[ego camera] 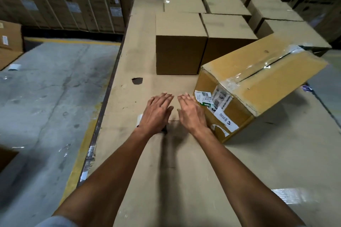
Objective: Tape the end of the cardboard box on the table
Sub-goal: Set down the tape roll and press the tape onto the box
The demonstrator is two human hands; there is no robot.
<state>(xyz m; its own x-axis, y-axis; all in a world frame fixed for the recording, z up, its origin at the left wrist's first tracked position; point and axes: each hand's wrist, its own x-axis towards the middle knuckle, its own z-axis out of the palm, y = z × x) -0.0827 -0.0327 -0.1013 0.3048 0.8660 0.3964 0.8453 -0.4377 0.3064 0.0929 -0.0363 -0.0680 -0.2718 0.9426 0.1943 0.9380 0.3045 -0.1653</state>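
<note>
Warehouse packing station, seen from my head camera: at far left the concrete floor (pixel 46 88) runs alongside the tabletop (pixel 132 51), which is covered in cardboard sheeting. Left of the cardboard box, my left hand (pixel 156 114) lies palm down with fingers spread, grasping nothing; a pale scrap and something dark peek out from under its wrist, too hidden for me to name. Just beside it my right hand (pixel 191 114) is likewise flat and released, its outer edge close against the box's labelled end, though I cannot tell whether they touch. The cardboard box (pixel 258 83) sits tilted on the tabletop, its top seam gaping dark under wrinkled old tape (pixel 232 81). Behind it stand rows of sealed cartons (pixel 180 42). My read: taping has not begun, and no tape roll is plainly visible. The risk is that fresh tape laid over that crinkled film grips poorly, or that the tilted box rocks under pressure and the seam closes crooked.
</note>
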